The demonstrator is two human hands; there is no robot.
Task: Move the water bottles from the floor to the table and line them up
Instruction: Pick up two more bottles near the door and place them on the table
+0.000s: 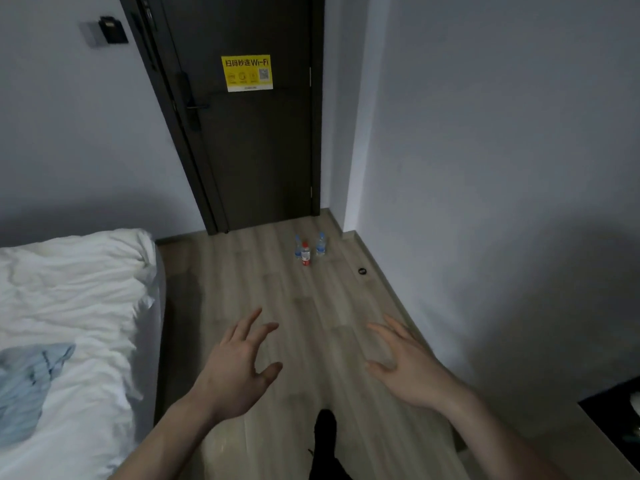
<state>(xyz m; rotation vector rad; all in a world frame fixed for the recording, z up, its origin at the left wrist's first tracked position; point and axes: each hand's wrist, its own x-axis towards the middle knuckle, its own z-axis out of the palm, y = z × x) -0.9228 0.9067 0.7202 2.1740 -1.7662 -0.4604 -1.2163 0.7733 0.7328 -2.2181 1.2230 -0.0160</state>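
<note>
Door sticker [247, 73] reads "Wi-Fi"; three bottles [306, 253] stand below, labels unreadable; left hand [239, 368] and right hand [408, 365] hover, fingers spread, holding nothing.

Left hand [239, 362] and right hand [405, 365] outstretched, fingers spread.

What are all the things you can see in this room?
Water bottles: three, clear, two blue-capped and one red-capped, standing together on the floor near the door.
Door: one, dark, shut, straight ahead.
Wi-Fi sign: one, yellow, on the door.
Bed: one, white sheets, on the left.
Cloth: one, light blue, on the bed.
Small ring: one, black, on the floor by the right wall.
Table corner: one, dark, lower right.
Left hand: open, empty.
Right hand: open, empty.
</note>
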